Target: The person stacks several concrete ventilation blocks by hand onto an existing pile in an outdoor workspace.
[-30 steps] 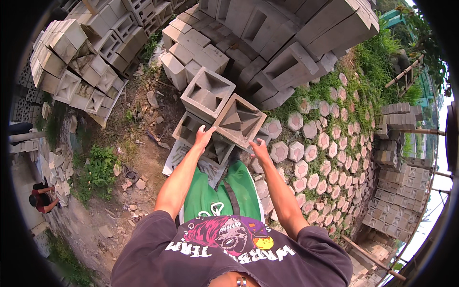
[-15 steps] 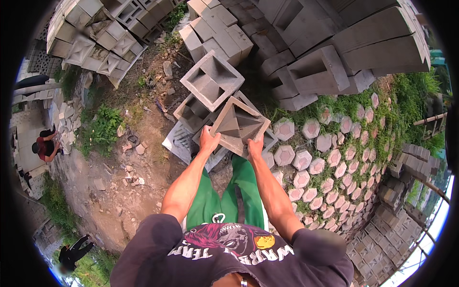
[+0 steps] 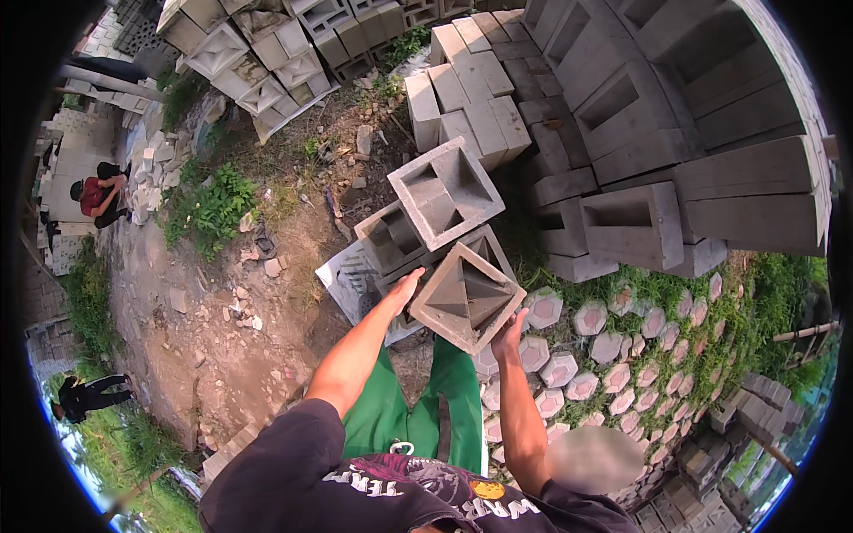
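Observation:
A square grey concrete block [image 3: 468,311] with a hollow, pyramid-faceted face sits between my two hands, in front of my green trousers. My left hand [image 3: 406,291] presses against its left side with the fingers pointing forward. Against its lower right side is my right hand [image 3: 509,336], fingers partly hidden by the block. Just beyond, a similar block [image 3: 446,191] lies tilted on top of the pile. Under it, to the left, is another hollow block [image 3: 389,234]. A pale patterned slab [image 3: 349,282] shows at the pile's left edge.
Tall stacks of concrete blocks [image 3: 622,98] rise at the far right, with more block stacks [image 3: 258,67] at far left. Hexagonal pavers [image 3: 591,318] lie in grass to the right. Rubble [image 3: 240,311] litters the dirt at left. Two people [image 3: 96,195] are at the left edge.
The view has shifted, moving the scene mostly to the right. My hands have moved from the block's near edges to its left and right sides; the block stays between them.

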Action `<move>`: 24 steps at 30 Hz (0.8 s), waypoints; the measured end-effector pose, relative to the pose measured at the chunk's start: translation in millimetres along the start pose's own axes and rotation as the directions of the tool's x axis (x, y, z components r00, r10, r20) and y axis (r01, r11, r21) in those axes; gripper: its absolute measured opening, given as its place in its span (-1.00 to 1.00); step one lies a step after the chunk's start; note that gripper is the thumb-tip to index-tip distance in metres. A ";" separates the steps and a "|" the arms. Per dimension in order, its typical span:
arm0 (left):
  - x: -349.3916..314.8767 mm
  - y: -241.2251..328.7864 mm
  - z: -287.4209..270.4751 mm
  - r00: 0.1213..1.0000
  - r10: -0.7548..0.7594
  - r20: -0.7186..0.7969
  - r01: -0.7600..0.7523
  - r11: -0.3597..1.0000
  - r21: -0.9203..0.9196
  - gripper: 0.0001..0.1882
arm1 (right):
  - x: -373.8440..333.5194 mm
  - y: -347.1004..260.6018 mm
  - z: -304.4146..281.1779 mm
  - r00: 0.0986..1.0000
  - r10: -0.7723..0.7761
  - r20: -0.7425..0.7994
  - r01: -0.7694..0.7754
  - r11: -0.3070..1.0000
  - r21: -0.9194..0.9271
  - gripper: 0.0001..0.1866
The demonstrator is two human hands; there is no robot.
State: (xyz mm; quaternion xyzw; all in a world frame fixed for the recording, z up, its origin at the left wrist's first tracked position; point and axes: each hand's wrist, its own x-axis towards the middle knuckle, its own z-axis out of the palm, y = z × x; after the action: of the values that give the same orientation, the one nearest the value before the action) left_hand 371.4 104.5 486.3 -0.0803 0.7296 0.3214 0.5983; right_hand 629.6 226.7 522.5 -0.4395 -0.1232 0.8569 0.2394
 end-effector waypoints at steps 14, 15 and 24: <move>-15.7 -11.3 20.3 0.995 0.050 -0.088 -0.042 0.995 0.089 -0.23 | 26.4 31.8 -26.3 0.999 0.011 0.050 -0.011 1.000 -0.002 -0.40; -34.2 -25.8 17.2 0.992 0.112 -0.055 -0.111 0.993 0.032 -0.28 | 17.5 32.6 -28.1 1.000 0.009 0.029 -0.010 1.000 0.017 -0.39; -123.4 -208.2 -61.3 0.972 0.213 0.094 -0.033 0.529 -0.848 -0.31 | -74.5 119.0 59.0 0.922 0.349 0.168 -0.249 0.866 -0.434 -0.35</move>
State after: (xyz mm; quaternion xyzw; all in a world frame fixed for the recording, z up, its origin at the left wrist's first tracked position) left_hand 458.9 -125.6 527.6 -0.2754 0.4297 0.6796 0.5270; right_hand 582.9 86.3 558.5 -0.3858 -0.2556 0.8864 -0.0100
